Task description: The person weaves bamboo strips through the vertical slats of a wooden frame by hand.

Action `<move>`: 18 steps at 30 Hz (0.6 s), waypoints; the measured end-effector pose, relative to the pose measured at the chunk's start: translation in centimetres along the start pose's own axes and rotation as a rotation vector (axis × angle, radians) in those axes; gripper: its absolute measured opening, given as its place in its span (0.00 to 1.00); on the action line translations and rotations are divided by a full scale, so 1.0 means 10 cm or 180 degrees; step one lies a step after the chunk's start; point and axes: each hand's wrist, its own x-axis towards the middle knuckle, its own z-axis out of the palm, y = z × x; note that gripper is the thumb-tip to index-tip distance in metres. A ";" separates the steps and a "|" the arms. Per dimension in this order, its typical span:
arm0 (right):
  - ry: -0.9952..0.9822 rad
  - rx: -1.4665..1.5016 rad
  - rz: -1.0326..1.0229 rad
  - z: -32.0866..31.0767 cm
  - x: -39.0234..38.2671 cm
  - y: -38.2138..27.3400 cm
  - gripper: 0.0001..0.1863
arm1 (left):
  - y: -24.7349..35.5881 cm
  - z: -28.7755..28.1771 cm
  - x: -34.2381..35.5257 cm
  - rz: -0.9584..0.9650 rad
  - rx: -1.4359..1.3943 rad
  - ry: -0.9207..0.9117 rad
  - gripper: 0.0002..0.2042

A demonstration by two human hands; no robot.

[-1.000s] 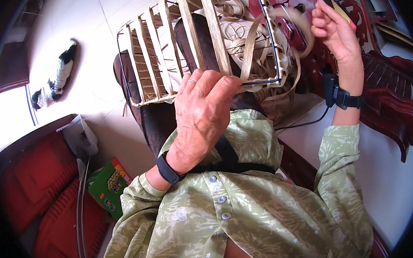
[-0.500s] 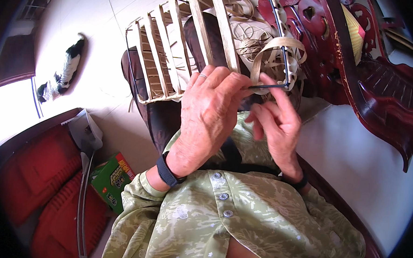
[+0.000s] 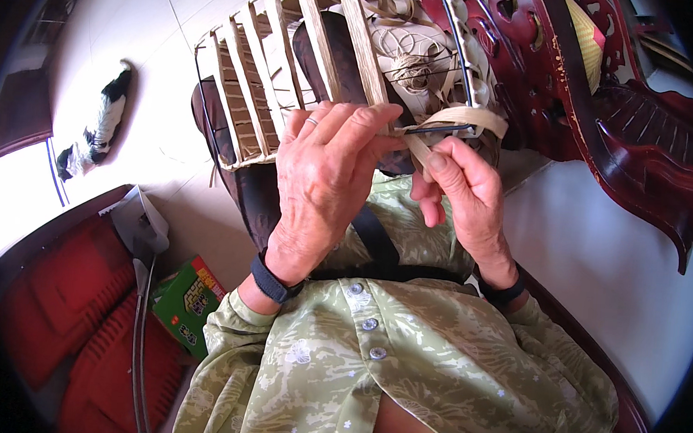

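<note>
Across my lap rests a dark wire frame (image 3: 465,70) partly woven with pale, flat strips (image 3: 317,38), like a basket or panel in the making. My left hand (image 3: 326,164) is closed on the frame's near edge, its thumb and fingertips pressed by the last wrapped part. My right hand (image 3: 469,188) pinches a loose flat weaving strip (image 3: 419,151) between thumb and fingers, just below the bare near rod (image 3: 441,129). This strip loops round the frame's near right corner. My left hand hides part of the near edge.
A bundle of cord and coiled strips (image 3: 409,63) lies beyond the frame. Carved dark-red wooden furniture (image 3: 571,111) stands at right. At left are a black-and-white animal (image 3: 104,125) on the floor, red cushions (image 3: 68,296), a long-handled grey dustpan (image 3: 138,221) and a green box (image 3: 189,306).
My right hand has gone from loose, blurred fingers to pinching the strip, which now comes down under the near rod. The frame and my left hand sit slightly further left in view.
</note>
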 end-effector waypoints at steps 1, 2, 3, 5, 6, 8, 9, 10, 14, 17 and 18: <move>-0.0125 0.0280 0.0201 -0.02 0.00 0.00 0.14 | -0.01 0.02 -0.01 0.0091 0.0054 0.0116 0.17; -0.0234 0.0325 0.0145 -0.04 0.00 0.03 0.16 | -0.02 0.04 -0.02 0.0183 0.0108 0.0233 0.17; -0.0281 0.0355 0.0212 -0.05 0.01 0.02 0.15 | -0.02 0.06 -0.02 0.0273 0.0166 0.0359 0.18; -0.0372 0.0418 0.0343 -0.08 0.01 0.00 0.15 | 0.06 0.03 -0.03 0.0236 0.0470 0.0510 0.19; -0.0388 0.0389 0.0346 -0.09 0.01 -0.01 0.14 | 0.11 0.00 -0.04 0.0221 0.0627 0.0580 0.19; -0.0418 0.0334 0.0351 -0.12 0.00 -0.06 0.14 | 0.17 -0.05 -0.06 0.0312 0.0720 0.0443 0.19; -0.0450 0.0350 0.0387 -0.13 0.00 -0.08 0.13 | 0.18 -0.06 -0.07 0.0359 0.0762 0.0379 0.19; -0.0480 0.0367 0.0423 -0.14 -0.01 -0.10 0.13 | 0.18 -0.05 -0.05 0.0490 0.0646 0.0261 0.19; -0.0603 0.0208 0.0708 -0.24 -0.03 -0.30 0.11 | 0.10 0.07 -0.03 0.0712 0.0543 0.0293 0.15; -0.0427 -0.0852 -0.0731 -0.36 -0.06 -0.30 0.09 | 0.08 0.07 0.01 0.0899 0.0521 0.0331 0.15; -0.0358 -0.1285 -0.0973 -0.40 -0.08 -0.38 0.08 | 0.10 0.05 0.02 0.0948 0.0566 0.0332 0.15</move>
